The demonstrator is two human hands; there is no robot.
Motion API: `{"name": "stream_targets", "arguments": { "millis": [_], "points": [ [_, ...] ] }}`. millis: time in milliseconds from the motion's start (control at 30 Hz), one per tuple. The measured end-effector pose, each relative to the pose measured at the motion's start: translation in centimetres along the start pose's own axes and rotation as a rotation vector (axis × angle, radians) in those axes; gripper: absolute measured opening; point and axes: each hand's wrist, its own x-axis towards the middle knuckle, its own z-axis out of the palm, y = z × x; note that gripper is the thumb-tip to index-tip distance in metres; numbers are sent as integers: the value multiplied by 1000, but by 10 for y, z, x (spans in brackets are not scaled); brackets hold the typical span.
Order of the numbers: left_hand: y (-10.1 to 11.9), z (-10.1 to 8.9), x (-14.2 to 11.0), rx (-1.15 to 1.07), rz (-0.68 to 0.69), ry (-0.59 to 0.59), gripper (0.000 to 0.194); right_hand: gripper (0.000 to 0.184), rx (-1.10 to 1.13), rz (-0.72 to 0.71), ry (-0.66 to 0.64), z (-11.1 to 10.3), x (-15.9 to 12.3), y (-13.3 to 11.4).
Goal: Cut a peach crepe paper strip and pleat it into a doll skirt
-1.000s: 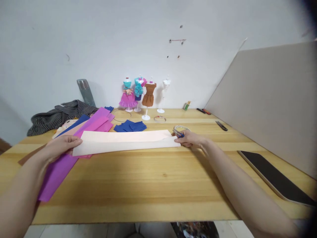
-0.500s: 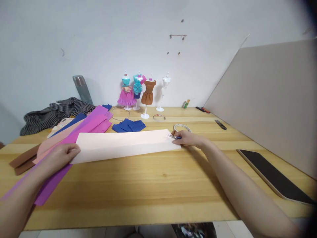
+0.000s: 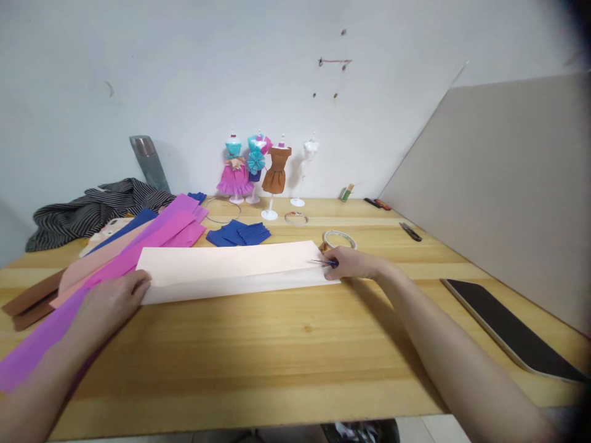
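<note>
A long pale peach sheet of paper point(image 3: 231, 264) stretches between my hands above the wooden table. My left hand point(image 3: 117, 298) is closed on its left end, thumb against the near edge. At the right end, my right hand point(image 3: 346, 263) is closed around a small pair of scissors point(image 3: 329, 263), blades pointing left across the sheet; the fingers also touch the sheet's right edge. Under my left forearm lie purple and pink crepe paper sheets point(image 3: 152, 246). Behind the sheet sit folded blue paper pieces point(image 3: 239, 234).
Small dress forms, one in a brown paper dress point(image 3: 277, 169), stand by the wall. A tape roll point(image 3: 340, 240) lies behind my right hand. At right are a dark tablet-like slab point(image 3: 508, 329) and a cutter point(image 3: 410, 232). A striped cloth point(image 3: 101, 206) and a bottle point(image 3: 150, 163) are at left.
My left hand has shifted slightly along the left end of the sheet, toward its near edge. A lengthwise crease or fold shows more clearly at the right. The scissors have turned slightly.
</note>
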Motion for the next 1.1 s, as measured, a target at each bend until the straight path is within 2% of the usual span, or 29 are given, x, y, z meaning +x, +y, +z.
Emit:
{"name": "stream_targets", "arguments": {
  "millis": [167, 400, 567, 667, 833, 900, 967, 1100],
  "points": [
    [4, 0, -6, 129, 19, 9, 36, 23, 27, 26, 1, -1, 1, 6],
    [1, -5, -6, -146, -126, 12, 40, 22, 85, -40, -10, -2, 2, 12],
    [-5, -8, -5, -370, -173, -8, 49, 32, 212, -129, -36, -5, -2, 11],
    [-6, -11, -6, -446, -174, 21, 41, 36, 347, -178, 37, -6, -3, 10],
    [-4, -16, -10, -522, -249, 215, 42, 42, 638, -154, 244, 0, 1, 9],
    [-5, -16, -9, -567, -236, 207, 48, 45, 749, -123, 309, 4, 4, 7],
    [-7, -15, -7, -565, -214, 152, 54, 47, 826, -109, 371, 7, 8, 5],
    [-12, -11, -1, -493, -223, 74, 50, 45, 870, -107, 493, 13, 16, 4]
  ]
}}
